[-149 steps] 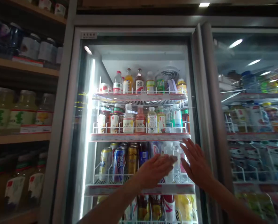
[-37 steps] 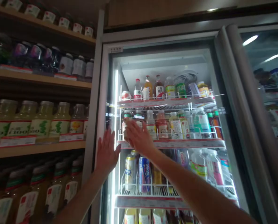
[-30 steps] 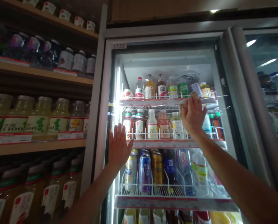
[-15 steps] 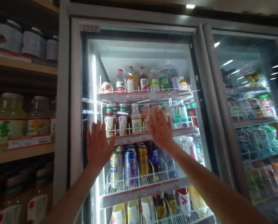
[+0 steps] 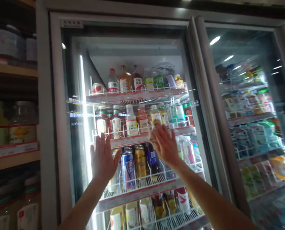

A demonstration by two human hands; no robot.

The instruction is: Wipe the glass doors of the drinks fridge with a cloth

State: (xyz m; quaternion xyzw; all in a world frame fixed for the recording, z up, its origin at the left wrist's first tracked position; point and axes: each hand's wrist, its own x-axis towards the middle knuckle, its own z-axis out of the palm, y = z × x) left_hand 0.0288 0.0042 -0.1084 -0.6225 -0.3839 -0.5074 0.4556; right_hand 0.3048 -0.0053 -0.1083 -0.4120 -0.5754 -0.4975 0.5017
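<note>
A closed glass door (image 5: 128, 48) of a lit drinks cooler stands in front of me. My left hand (image 5: 104, 159) lies against the glass on the left, palm forward and fingers stretched out, holding nothing. Further right, my right hand (image 5: 165, 143) presses what looks like a pale cloth (image 5: 152, 135) to the glass; most of it is hidden beneath the fingers. Behind the pane, bottles (image 5: 131, 121) stand on the middle shelf. Cans (image 5: 128, 169) fill the shelf below, seen between my two hands.
A long vertical handle (image 5: 206, 95) runs along the door's right side, beside a second cooler door (image 5: 243, 48). At the left, wooden shelving (image 5: 13, 159) holds jars (image 5: 22, 123) and bottles. A metal frame (image 5: 45, 127) separates it from the cooler.
My right hand has slid slightly downward over the glass. My left hand stays flat against the pane. The view has shifted, so the cooler appears further left.
</note>
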